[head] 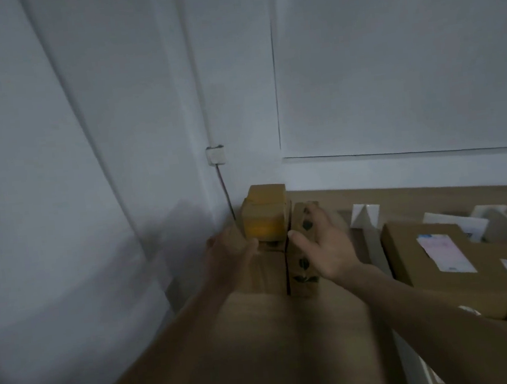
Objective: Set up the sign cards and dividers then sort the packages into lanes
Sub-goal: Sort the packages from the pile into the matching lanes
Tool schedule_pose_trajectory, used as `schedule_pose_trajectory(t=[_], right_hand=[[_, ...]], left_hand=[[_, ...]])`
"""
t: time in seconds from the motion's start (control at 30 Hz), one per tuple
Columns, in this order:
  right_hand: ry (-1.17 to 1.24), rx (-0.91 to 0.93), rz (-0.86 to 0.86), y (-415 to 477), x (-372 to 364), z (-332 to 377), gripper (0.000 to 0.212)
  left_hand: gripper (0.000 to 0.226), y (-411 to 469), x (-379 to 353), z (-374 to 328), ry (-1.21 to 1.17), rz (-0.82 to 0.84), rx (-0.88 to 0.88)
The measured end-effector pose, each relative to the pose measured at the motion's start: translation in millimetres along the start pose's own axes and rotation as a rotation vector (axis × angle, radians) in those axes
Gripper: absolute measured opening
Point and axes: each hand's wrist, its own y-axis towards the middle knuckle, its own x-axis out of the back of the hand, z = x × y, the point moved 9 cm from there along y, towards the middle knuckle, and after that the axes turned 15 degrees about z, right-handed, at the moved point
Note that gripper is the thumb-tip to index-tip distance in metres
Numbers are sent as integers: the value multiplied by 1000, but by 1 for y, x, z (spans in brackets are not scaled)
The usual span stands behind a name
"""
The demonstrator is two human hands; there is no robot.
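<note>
From my remote seat, the packages fill the middle of the view. A small box (pixel 266 218), plain brown card with a yellow-orange band across its near face, sits on top of the stack in the far left corner of the table (pixel 409 195), close to the wall (pixel 112 112). Just to its right stands a printed box (pixel 303 263), narrow, brown and marked with dark leaf-like shapes. A dark gap separates the two. A big plain carton (pixel 292 337) lies in front of them, blurred.

The left hand (pixel 232 256) is against the stack's left side with its thumb reaching in under the small box. Its fingers are hidden, so I cannot tell whether they grip. The right hand (pixel 323 247) lies on the printed box with fingers spread and fairly straight, holding nothing.

A white divider (pixel 375 251) runs along the table between this lane and a labelled package (pixel 434 254). A folded white sign card (pixel 365 214) stands at the back.

The table is brown. The walls are white, with a small socket box (pixel 215 155), a cable (pixel 225 191) dropping from it, and a pale panel (pixel 387 52) on the right.
</note>
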Motion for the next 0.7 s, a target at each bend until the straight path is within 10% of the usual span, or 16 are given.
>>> schedule_pose_trajectory(t=[0.13,0.27,0.7], right_hand=[[35,-76,13,43,-15,-5,65],[167,-171,52,86,-38,-18,67],[513,-312,38,155,-87,-58,61]], left_hand=[[53,53,1,14,-55,65,43],[12,98,-10,35,-175,217,110],[29,176,-48,65,-457,354,95]])
